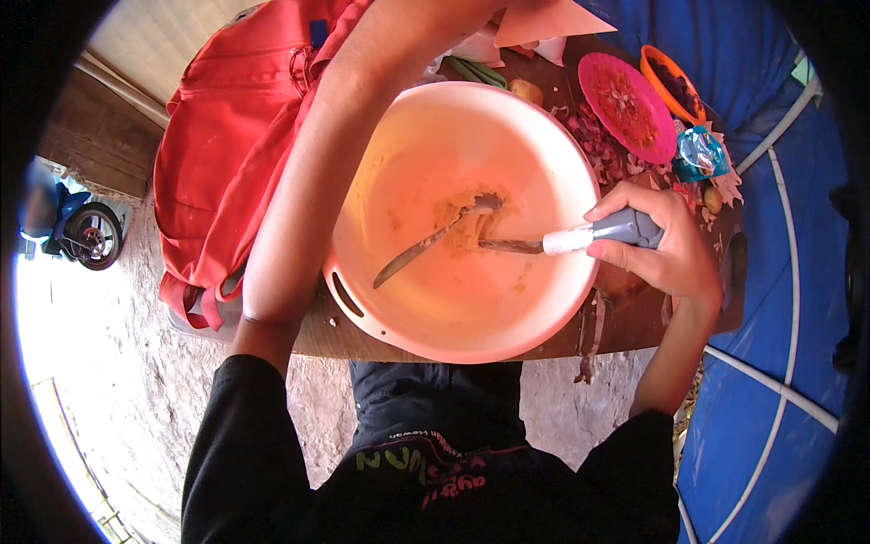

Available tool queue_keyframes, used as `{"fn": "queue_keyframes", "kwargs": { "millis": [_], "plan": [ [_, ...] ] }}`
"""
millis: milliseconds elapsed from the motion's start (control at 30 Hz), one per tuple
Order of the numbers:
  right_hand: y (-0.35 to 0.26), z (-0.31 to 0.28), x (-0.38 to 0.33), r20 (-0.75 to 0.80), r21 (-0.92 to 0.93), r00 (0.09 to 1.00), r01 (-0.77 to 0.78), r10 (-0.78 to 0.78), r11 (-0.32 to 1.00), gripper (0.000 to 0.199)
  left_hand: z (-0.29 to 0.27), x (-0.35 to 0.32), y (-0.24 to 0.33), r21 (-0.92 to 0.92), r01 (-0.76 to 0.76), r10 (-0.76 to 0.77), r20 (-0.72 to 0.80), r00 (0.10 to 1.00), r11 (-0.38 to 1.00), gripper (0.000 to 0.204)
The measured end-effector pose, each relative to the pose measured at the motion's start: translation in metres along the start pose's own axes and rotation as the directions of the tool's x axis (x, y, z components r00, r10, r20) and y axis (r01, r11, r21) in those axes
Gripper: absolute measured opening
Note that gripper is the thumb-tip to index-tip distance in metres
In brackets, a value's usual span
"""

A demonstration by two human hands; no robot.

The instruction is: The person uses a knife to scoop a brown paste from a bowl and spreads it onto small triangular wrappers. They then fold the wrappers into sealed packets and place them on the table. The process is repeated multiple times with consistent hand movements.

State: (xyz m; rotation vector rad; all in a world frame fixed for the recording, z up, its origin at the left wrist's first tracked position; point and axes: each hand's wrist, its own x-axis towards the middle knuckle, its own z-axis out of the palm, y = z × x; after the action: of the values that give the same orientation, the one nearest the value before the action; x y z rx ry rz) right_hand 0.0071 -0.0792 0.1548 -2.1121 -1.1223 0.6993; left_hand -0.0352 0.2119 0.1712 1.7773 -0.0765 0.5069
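Two tools lie inside the big pale pink basin (458,227) that fills the middle of the tabletop (625,317): a spoon (433,240) resting loose on the basin floor, and a grey-handled utensil (566,238) whose dirty tip reaches into a small smear of brownish paste (462,222) near the centre; the right hand (657,249) is closed around that grey handle at the basin's right rim; the left arm runs up across the left side of the basin and out of the top of the picture, so the left hand is not visible and I cannot tell whether it holds anything; judging by how little paste is left and how bare the basin walls look, the scraping seems nearly finished, with only that central patch and a few streaks still to gather; room is tight on the right, where a pink lid (627,107), an orange bowl (672,83), a shiny blue packet (700,154) and purple peelings (603,145) crowd the tabletop just beside the rim; the basin's near edge overhangs the front of the tabletop slightly; a red bag (227,136) presses close on the left; above the basin stays open.
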Motion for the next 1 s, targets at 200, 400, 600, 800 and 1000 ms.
{"fn": "queue_keyframes", "kwargs": {
  "millis": [200,400,600,800,1000],
  "plan": [
    [0.028,-0.002,0.013,-0.008,0.105,0.997,0.081,-0.08,0.991,0.025,0.002,0.003,-0.003,-0.041,-0.003,0.003,0.001,1.0,0.999,0.025],
    [0.051,-0.009,0.011,-0.014,0.327,0.998,0.056,-0.054,0.943,0.024,0.001,0.0,-0.003,-0.034,-0.002,0.002,-0.017,1.0,0.999,0.025],
    [0.074,-0.026,-0.002,-0.252,0.613,0.968,0.165,-0.007,0.773,0.028,-0.002,0.008,-0.006,-0.182,0.045,-0.043,0.016,0.999,0.982,0.025],
    [0.058,-0.063,-0.013,-0.437,0.681,0.884,0.446,-0.166,0.58,0.039,-0.008,0.012,-0.018,-0.312,0.104,-0.12,-0.032,0.992,0.944,0.026],
    [0.009,-0.053,0.01,-0.499,0.403,0.853,0.387,-0.156,0.829,0.034,-0.011,0.012,-0.019,-0.482,0.132,-0.123,0.049,0.991,0.866,0.028]
  ]
}}
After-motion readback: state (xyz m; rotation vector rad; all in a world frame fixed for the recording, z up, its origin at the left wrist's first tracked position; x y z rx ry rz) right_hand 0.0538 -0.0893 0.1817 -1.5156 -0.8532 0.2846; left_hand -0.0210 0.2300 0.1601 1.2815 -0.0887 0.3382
